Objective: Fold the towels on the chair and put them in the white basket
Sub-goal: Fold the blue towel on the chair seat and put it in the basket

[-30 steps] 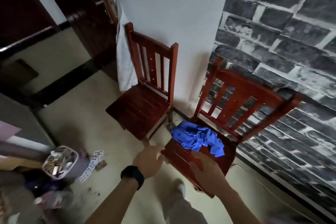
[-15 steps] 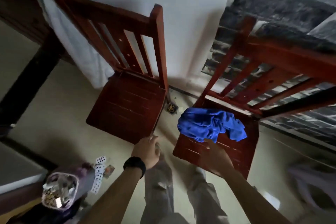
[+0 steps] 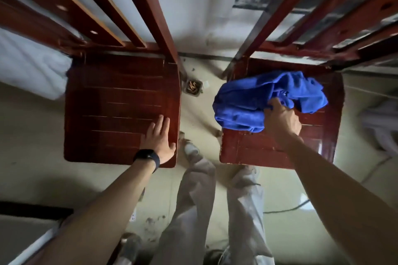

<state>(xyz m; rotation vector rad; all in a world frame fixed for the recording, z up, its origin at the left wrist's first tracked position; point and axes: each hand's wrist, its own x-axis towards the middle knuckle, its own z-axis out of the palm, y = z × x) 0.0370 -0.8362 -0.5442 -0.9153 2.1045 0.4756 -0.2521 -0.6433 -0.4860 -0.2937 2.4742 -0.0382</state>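
Towels (image 3: 267,101), a crumpled blue heap, lie on the right chair (image 3: 269,150). The right hand (image 3: 282,120) grips their near edge. The left hand (image 3: 158,139) lies flat, fingers spread, on the left chair (image 3: 112,103).

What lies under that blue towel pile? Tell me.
The right chair's red wooden seat shows around the blue towels. Anything beneath them is hidden; the right hand grips them.
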